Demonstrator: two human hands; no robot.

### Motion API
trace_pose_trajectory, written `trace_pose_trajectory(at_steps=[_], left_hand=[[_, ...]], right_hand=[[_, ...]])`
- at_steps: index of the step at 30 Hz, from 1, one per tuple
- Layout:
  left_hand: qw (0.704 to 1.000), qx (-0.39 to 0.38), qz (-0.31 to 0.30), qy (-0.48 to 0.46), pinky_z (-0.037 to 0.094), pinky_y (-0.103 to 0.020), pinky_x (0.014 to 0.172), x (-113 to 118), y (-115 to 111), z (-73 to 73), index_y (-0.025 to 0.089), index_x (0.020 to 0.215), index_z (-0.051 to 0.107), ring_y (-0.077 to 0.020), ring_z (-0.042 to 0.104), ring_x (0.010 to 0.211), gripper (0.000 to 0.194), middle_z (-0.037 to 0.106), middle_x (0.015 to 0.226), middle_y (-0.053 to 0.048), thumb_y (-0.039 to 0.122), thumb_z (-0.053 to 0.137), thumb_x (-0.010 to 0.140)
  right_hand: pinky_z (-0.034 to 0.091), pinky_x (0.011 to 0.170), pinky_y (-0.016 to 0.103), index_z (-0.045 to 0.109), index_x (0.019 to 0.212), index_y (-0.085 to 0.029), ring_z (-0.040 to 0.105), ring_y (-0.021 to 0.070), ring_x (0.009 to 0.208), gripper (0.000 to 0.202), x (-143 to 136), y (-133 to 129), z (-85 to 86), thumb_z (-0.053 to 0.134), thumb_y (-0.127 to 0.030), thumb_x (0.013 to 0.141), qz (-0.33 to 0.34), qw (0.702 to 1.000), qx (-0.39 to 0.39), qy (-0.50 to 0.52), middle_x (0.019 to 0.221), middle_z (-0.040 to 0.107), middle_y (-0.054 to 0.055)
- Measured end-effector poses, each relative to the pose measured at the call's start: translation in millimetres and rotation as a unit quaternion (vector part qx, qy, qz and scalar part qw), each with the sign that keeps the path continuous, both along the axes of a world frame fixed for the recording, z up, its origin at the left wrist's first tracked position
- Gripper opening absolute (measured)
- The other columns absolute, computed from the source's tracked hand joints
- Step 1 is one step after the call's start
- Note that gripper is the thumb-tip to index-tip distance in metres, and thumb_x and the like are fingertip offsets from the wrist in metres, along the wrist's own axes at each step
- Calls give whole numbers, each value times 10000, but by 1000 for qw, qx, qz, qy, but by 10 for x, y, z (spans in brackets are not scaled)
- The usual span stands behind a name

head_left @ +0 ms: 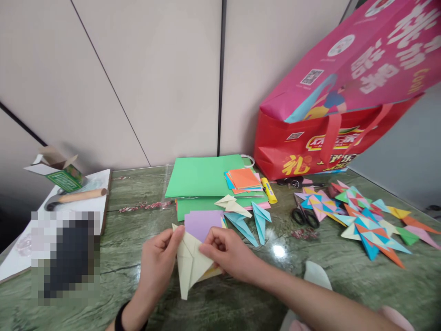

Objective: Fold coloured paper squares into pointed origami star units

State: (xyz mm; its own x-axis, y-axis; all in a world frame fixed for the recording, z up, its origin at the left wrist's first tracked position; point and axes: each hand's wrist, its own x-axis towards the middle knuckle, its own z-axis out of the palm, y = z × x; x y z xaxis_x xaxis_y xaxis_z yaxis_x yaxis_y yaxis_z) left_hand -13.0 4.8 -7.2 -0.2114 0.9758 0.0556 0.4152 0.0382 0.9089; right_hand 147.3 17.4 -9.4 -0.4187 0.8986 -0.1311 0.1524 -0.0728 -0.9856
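Note:
A cream sheet of origami paper (189, 259), creased and partly folded to a narrow point at the bottom, is held up between both hands. My left hand (160, 253) pinches its upper left corner between thumb and fingers. On the other side, my right hand (223, 250) grips the right edge with thumb and curled fingers. Purple paper squares (203, 223) lie just behind, partly covered by the held sheet. Farther back rest a folded cream piece (233, 205) and two folded light blue pieces, one of them (261, 220) beside the other (242, 227).
Green paper packs (203, 177) carry small orange squares (244, 178). A yellow glue stick (269, 191), scissors (306, 214) and colourful paper stars (375, 230) lie to the right. Behind them stands a red bag (275, 156). At left are a small open box (65, 179) and a wooden-handled tool (82, 196).

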Motion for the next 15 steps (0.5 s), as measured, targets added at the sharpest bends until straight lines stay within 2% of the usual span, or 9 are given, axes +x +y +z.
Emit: trace_pose_trajectory(at_steps=[5, 9, 15], left_hand=[[998, -3, 10, -55, 250, -205, 413, -66, 52, -9, 177, 492, 472, -97, 314, 463, 337, 350, 481, 49, 365, 541, 763], [996, 26, 43, -70, 242, -209, 398, -112, 98, -23, 180, 462, 461, -93, 303, 433, 356, 346, 442, 57, 368, 580, 740], [994, 27, 46, -98, 284, -202, 396, -125, 110, -75, 167, 489, 536, -89, 367, 415, 330, 426, 425, 60, 406, 624, 700]], right_hand=[[356, 367, 144, 439, 633, -178, 430, 48, 365, 132, 0, 1, 15, 518, -210, 733, 5, 998, -50, 36, 462, 466, -79], [348, 376, 138, 438, 612, -176, 418, 38, 356, 128, 8, 2, 22, 508, -202, 716, 2, 998, -44, 51, 448, 480, -78], [347, 380, 148, 442, 606, -176, 418, 43, 356, 106, -1, -7, 2, 490, -191, 700, -3, 999, -19, 41, 448, 479, -74]])
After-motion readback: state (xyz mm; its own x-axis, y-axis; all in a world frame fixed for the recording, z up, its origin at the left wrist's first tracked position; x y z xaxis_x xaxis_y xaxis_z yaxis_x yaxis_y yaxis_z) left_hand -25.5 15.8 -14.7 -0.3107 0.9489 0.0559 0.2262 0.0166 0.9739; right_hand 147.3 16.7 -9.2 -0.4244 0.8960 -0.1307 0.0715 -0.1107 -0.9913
